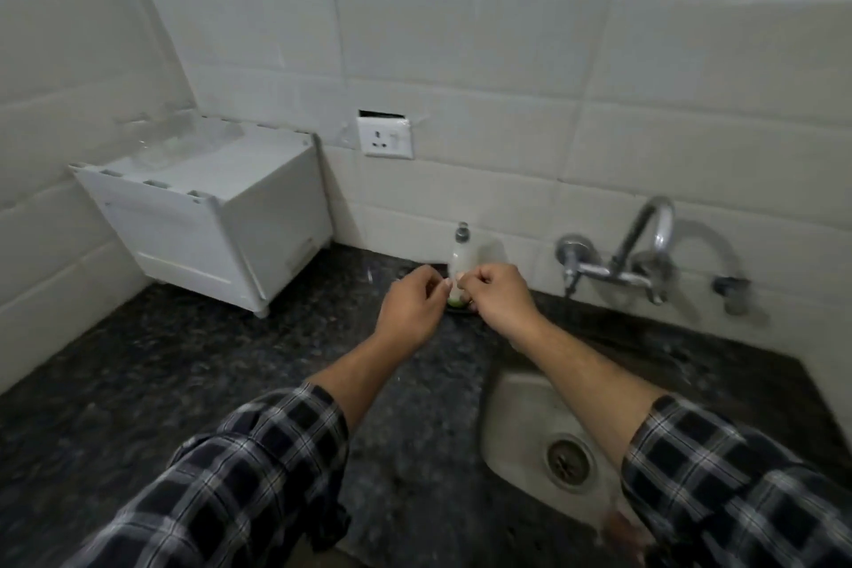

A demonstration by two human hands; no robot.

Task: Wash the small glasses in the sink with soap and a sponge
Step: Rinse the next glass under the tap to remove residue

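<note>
A white soap bottle point(461, 251) with a grey pump stands at the back of the dark counter, left of the tap. At its foot, a bit of green sponge point(454, 302) shows in a small dark dish point(461, 309). My left hand point(410, 307) hovers just left of the bottle with fingers curled and nothing visible in them. My right hand point(500, 295) is just right of it, fingers curled, thumb tip in front of the bottle's lower part; whether it touches the bottle is unclear. The steel sink point(521, 420) lies under my right forearm. No small glass is plainly visible.
A chrome tap point(645, 244) is fixed to the tiled wall above the sink. A white plastic box point(207, 217) stands on the speckled counter point(184, 364) at the back left. A wall socket point(385, 137) sits above the bottle. Something blurred and brownish point(620, 528) shows at the sink's near edge.
</note>
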